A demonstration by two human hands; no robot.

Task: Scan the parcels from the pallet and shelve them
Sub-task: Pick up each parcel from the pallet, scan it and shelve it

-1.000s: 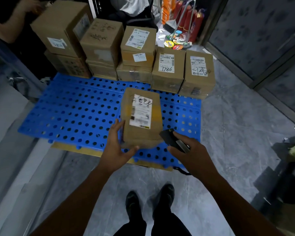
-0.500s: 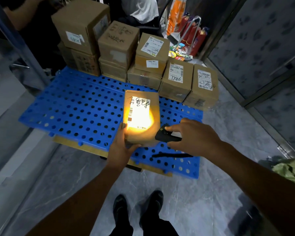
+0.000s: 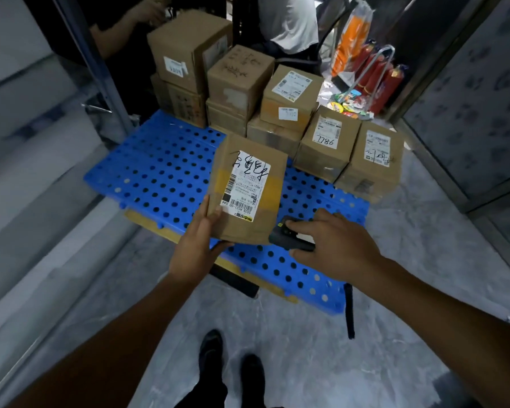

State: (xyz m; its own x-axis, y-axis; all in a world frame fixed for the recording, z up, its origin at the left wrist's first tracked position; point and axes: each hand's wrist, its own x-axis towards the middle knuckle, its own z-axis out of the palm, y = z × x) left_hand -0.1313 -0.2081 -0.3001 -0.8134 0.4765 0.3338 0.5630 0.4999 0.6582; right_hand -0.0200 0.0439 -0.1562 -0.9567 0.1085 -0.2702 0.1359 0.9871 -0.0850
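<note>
I hold a brown cardboard parcel [image 3: 249, 189] with a white shipping label above the blue perforated pallet [image 3: 165, 178]. My left hand [image 3: 196, 242] grips its near left corner from below. My right hand [image 3: 333, 245] is closed around a black handheld scanner [image 3: 289, 235], which points at the parcel's near right edge. No scanner light shows on the label. Several more labelled cardboard parcels [image 3: 327, 142] are stacked along the pallet's far side.
A metal shelf post [image 3: 97, 75] rises left of the pallet. Two people stand behind the stack [image 3: 289, 22]. Red fire extinguishers [image 3: 380, 75] and an orange bag sit at the back right. A dark wall panel [image 3: 468, 113] runs along the right. My shoes are on the grey floor [image 3: 306, 348].
The scanner's yellow light lit the label half a second ago and is now off. The parcel has come up and tilted toward me, and my right hand has swung in beside it.
</note>
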